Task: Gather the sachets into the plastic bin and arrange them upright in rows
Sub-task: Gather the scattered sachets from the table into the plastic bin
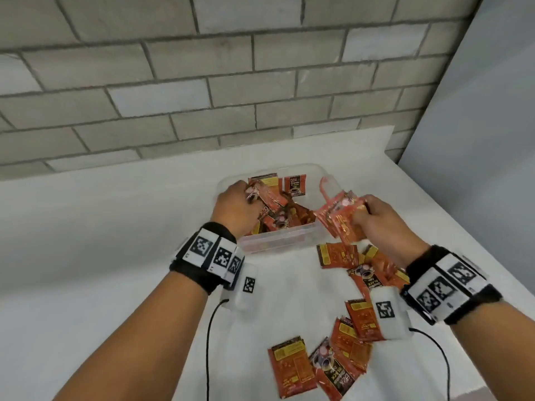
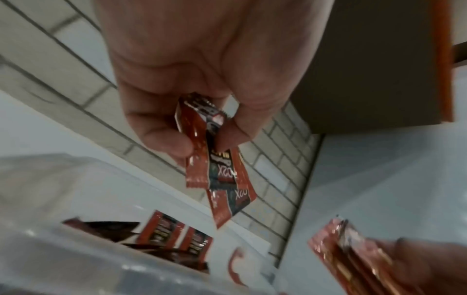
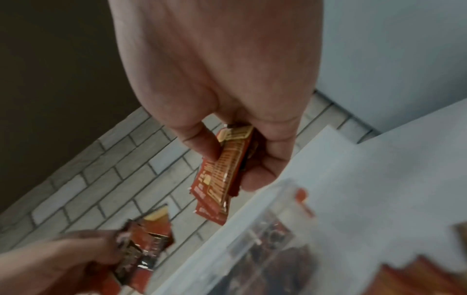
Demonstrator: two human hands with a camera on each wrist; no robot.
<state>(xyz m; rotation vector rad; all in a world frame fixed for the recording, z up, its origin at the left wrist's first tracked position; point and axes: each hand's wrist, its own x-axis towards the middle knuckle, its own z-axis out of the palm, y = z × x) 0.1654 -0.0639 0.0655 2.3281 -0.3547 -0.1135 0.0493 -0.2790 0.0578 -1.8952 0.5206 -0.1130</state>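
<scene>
While most of the sachets lie jumbled inside the plastic bin (image 1: 278, 244), a few at its far wall (image 1: 295, 185) already stand upright, which looks like the start of a row. The left hand (image 1: 234, 209) hangs over the bin's left side with thumb and fingers pinched on the top edges of a few sachets (image 2: 217, 163), letting them dangle downward, probably so they can be set in on end rather than dropped flat. The right hand (image 1: 376, 221) hovers just outside the bin's near right corner, its fingers curled round a small stack of sachets (image 1: 338, 221) held flat together, likely squared up to go in as one batch. More loose sachets (image 1: 338, 337) are scattered on the white table (image 1: 115, 227) to the right of the bin and nearer the person, some overlapping, so the gathering seems only partly done. The bin sits a little way from the brick wall (image 1: 202, 82), with a plain wall (image 1: 492, 140) closing the table's right side. To the left the table gives open room, whereas on the right the hand must work between the bin's rim and the scattered packets. The jumble inside leaves little free floor for a neat row, so I judge it may need clearing first.
</scene>
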